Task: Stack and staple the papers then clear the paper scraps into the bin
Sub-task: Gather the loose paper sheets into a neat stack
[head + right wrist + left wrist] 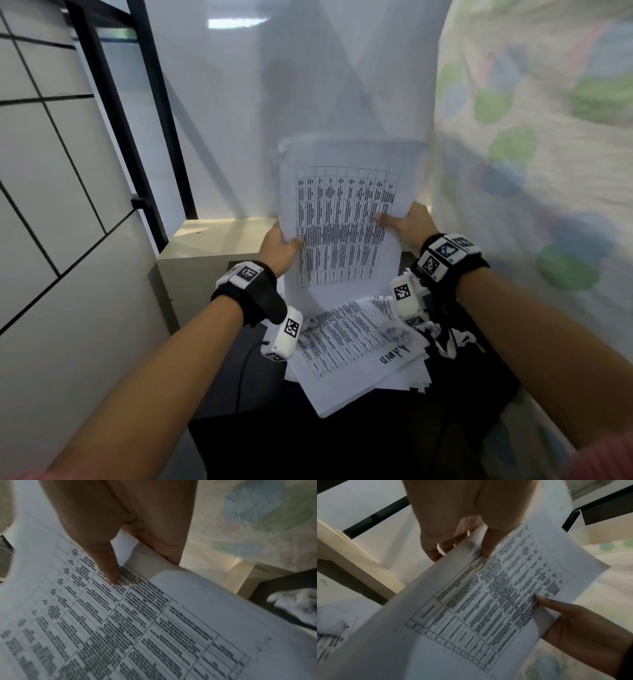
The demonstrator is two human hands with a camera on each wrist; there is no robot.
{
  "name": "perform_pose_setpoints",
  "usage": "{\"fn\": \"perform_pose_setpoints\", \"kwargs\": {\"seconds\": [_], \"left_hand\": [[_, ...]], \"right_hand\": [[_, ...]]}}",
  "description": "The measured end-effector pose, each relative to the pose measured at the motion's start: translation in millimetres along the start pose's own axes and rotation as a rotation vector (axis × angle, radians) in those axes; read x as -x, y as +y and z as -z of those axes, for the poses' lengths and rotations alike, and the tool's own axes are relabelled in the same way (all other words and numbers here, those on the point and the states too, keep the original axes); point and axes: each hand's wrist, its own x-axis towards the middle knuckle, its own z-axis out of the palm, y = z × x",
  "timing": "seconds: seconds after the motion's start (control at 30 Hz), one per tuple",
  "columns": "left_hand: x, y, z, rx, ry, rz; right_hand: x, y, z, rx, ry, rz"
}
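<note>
Head view. Both hands raised in front of a pale translucent curtain point(308, 85). Between them, a white printed sheet of paper carrying a ruled black table point(342, 229), held nearly upright, lower end curving toward the desk. Left hand point(279, 248) pinches the sheet's left edge, thumb on the printed face, other fingers hidden behind. Right hand point(409, 222) pinches the right edge the same way, thumb lying across the table text. Table print too small to read. Below the hands, a loose fanned pile of white printed papers point(352, 353) lies on a black desk top point(342, 428); one sheet in the pile bears the handwritten word "Admin", upside down to the camera. Small crumpled white paper scraps point(395, 331) sit on the pile. A cream metal cabinet point(191, 270) stands behind the desk. A cloth with green and blue dots point(548, 137) hangs at right.

Left wrist view. Left hand point(471, 520): thumb pressed on the sheet point(471, 622), fingers curled behind its edge. The right hand point(582, 626) grips the opposite edge, thumb on the print. Text blurred.

Right wrist view. Right hand point(120, 527): thumb tip down on the table rows of the sheet point(154, 635), fingers behind the edge. One crumpled scrap point(298, 601) on the dark desk at right. Text illegible.
</note>
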Motion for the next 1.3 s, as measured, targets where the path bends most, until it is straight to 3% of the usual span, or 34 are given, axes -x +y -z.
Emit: {"fn": "perform_pose_setpoints", "kwargs": {"seconds": [0.17, 0.3, 0.4, 0.47, 0.53, 0.6, 0.73, 0.87, 1.0, 1.2, 1.3], "left_hand": [[-17, 5, 6, 0.081, 0.144, -0.003], [-9, -12, 15, 0.121, 0.052, 0.062], [1, -45, 20, -0.269, -0.19, 0.241], [4, -66, 24, -0.623, -0.253, 0.374], [10, -80, 28, -0.742, -0.272, 0.477], [14, -87, 29, -0.7, -0.3, 0.517], [10, -96, 23, -0.593, -0.233, 0.592], [13, -99, 10, -0.536, -0.183, 0.639], [7, -109, 2, -0.273, -0.114, 0.578], [9, -103, 6, -0.449, -0.151, 0.228], [7, -85, 10, -0.283, -0.044, 0.16]], "right_hand": [[4, -14, -7, -0.147, 0.018, 0.133], [9, 3, -9, -0.162, -0.051, 0.091], [10, 23, -17, -0.051, -0.082, 0.021], [7, 27, -18, -0.028, 0.019, 0.0], [-1, 25, -14, -0.096, 0.109, 0.004], [-9, 24, -8, -0.127, 0.177, 0.019], [-22, 27, 5, -0.231, 0.29, -0.049], [-19, 39, 12, -0.221, 0.265, -0.136], [-7, 62, 6, -0.087, 0.188, -0.207], [7, 91, -28, 0.177, -0.117, -0.353], [4, 101, -46, 0.169, -0.151, -0.369]]}}
